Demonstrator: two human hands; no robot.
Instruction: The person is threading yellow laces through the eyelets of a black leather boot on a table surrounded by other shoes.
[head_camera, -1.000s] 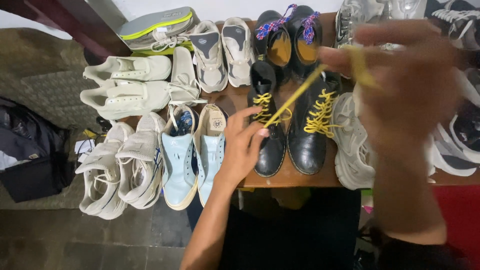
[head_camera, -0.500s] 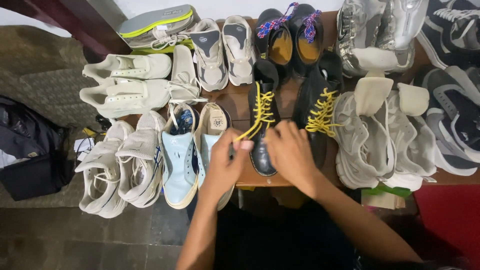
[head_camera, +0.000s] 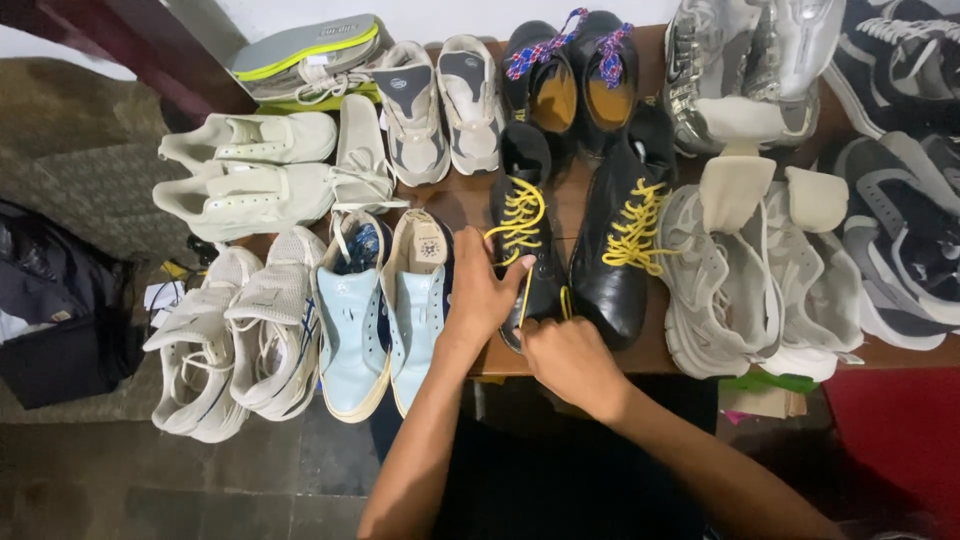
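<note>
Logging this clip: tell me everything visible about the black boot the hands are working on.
The black boot, glossy like leather, lies toe toward the person on the brown table, beside its mate. Yellow laces cross its front, partly loose. The left hand grips its side; the right hand pinches a lace end at the toe.

Head camera, looking steeply down from close above.
It faces a wooden table (head_camera: 570, 215) crowded with shoes, with the floor (head_camera: 200, 480) at the near edge; no second view overlaps.
</note>
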